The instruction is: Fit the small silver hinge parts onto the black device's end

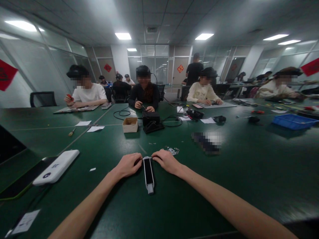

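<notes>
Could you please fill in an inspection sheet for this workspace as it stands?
Surface: dark green table, matte, joined panels.
Job's things: slim black-and-white bar-shaped device lying flat; small metal parts beyond it.
Clutter: white rounded slab, black phone, small cardboard box, paper slips, blue plastic tray.
Hands: left hand and right hand curled against the device's far end; grip unclear.
Cables: black cable looped beside a black boxy machine.
Surroundings: seated people opposite, glass partitions.

L hand (pixel 129 163) & R hand (pixel 166 160) grip far end of slim black device (pixel 149 174), flat on green table (pixel 224 186); white power bank (pixel 56 167) to left.
</notes>
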A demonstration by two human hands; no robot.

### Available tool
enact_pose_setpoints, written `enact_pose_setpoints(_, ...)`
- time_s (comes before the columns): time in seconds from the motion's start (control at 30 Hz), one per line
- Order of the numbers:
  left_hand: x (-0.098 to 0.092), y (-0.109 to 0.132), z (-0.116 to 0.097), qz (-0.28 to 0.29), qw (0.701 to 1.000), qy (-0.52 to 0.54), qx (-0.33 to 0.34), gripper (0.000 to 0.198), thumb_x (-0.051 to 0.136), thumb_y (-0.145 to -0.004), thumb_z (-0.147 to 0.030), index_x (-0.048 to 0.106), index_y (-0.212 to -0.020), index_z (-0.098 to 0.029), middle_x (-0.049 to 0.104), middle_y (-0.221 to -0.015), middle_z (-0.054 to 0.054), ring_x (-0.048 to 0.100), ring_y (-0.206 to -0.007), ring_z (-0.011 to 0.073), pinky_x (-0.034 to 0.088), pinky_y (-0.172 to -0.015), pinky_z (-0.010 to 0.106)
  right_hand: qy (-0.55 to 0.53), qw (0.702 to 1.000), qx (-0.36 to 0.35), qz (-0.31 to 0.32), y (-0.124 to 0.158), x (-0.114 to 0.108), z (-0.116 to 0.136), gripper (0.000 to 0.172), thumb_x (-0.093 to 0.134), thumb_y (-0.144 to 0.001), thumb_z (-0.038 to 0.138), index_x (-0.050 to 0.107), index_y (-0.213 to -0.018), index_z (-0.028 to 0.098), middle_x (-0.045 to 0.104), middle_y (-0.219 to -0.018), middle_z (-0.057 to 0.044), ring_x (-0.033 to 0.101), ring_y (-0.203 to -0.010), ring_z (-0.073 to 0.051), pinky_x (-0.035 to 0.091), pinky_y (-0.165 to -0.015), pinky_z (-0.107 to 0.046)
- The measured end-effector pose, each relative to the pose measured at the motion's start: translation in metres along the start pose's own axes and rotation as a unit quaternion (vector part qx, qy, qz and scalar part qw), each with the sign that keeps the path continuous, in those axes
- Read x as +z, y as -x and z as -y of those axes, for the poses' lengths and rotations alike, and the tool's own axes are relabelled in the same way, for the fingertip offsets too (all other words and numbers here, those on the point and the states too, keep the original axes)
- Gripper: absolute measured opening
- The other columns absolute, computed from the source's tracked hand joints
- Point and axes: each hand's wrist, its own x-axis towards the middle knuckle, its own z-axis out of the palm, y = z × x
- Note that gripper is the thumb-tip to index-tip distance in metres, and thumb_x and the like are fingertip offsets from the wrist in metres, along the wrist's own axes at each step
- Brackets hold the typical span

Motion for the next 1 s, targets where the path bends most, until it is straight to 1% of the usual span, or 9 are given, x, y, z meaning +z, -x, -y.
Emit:
enact_pose_setpoints(0.33, 0.002, 0.000, 0.000, -0.002, 1.000, -0.003, 0.010, 0.020, 0.036, -0.089, -0.024, 0.055, -0.085, -0.018, 0.063, -0.081, 0.004, 0.059, -0.071, 0.0171, 0.043, -0.066, 0.027, -0.017, 1.000, 0.007, 0.000, 0.001, -0.001, -0.001, 0.020, 0.049, -0.091, 0.021, 0.062, -0.105, 0.017, 0.067, -0.099, -0.007, 0.060, -0.089, -0.017, 0.047, -0.082, -0.031)
enact_pose_setpoints(0.53, 0.003, 0.000, -0.003, -0.003, 1.000, 0.004, 0.005, 0.019, 0.037, -0.089, -0.024, 0.054, -0.085, -0.018, 0.062, -0.080, 0.004, 0.058, -0.070, 0.0166, 0.043, -0.066, 0.026, -0.055, 0.998, 0.016, -0.009, 0.001, 0.000, -0.003, 0.019, 0.049, -0.090, 0.020, 0.062, -0.104, 0.016, 0.067, -0.099, -0.006, 0.061, -0.091, -0.016, 0.047, -0.083, -0.031)
enact_pose_setpoints(0.63, 0.005, 0.000, -0.003, -0.008, 1.000, 0.006, 0.010, 0.020, 0.035, -0.090, -0.025, 0.054, -0.086, -0.018, 0.062, -0.082, 0.005, 0.058, -0.071, 0.0170, 0.044, -0.067, 0.027, -0.103, 0.994, 0.041, -0.012, 0.000, -0.002, -0.003, 0.018, 0.051, -0.089, 0.019, 0.063, -0.102, 0.017, 0.068, -0.098, -0.005, 0.062, -0.089, -0.015, 0.048, -0.081, -0.030)
enact_pose_setpoints(0.8, 0.006, -0.001, -0.002, -0.009, 1.000, 0.009, 0.006, 0.020, 0.035, -0.092, -0.026, 0.054, -0.089, -0.018, 0.062, -0.085, 0.006, 0.059, -0.074, 0.0173, 0.044, -0.069, 0.028, -0.202, 0.972, 0.116, -0.039, -0.002, -0.005, -0.002, 0.016, 0.057, -0.085, 0.021, 0.064, -0.098, 0.016, 0.069, -0.095, -0.005, 0.065, -0.086, -0.015, 0.051, -0.077, -0.028)
enact_pose_setpoints(0.87, 0.005, -0.001, -0.003, -0.005, 1.000, 0.012, 0.006, 0.020, 0.035, -0.092, -0.025, 0.054, -0.090, -0.017, 0.062, -0.086, 0.006, 0.058, -0.075, 0.0174, 0.045, -0.069, 0.028, -0.206, 0.969, 0.124, -0.047, -0.002, -0.007, 0.000, 0.016, 0.058, -0.084, 0.021, 0.065, -0.097, 0.015, 0.069, -0.094, -0.006, 0.065, -0.085, -0.015, 0.050, -0.076, -0.027)
enact_pose_setpoints(1.0, 0.004, -0.001, -0.003, -0.004, 1.000, 0.017, 0.004, 0.021, 0.035, -0.092, -0.025, 0.055, -0.091, -0.018, 0.062, -0.087, 0.006, 0.058, -0.075, 0.0170, 0.045, -0.070, 0.028, -0.164, 0.978, 0.125, -0.039, -0.001, -0.010, 0.003, 0.016, 0.057, -0.085, 0.023, 0.066, -0.095, 0.016, 0.070, -0.089, -0.004, 0.064, -0.079, -0.014, 0.049, -0.072, -0.027)
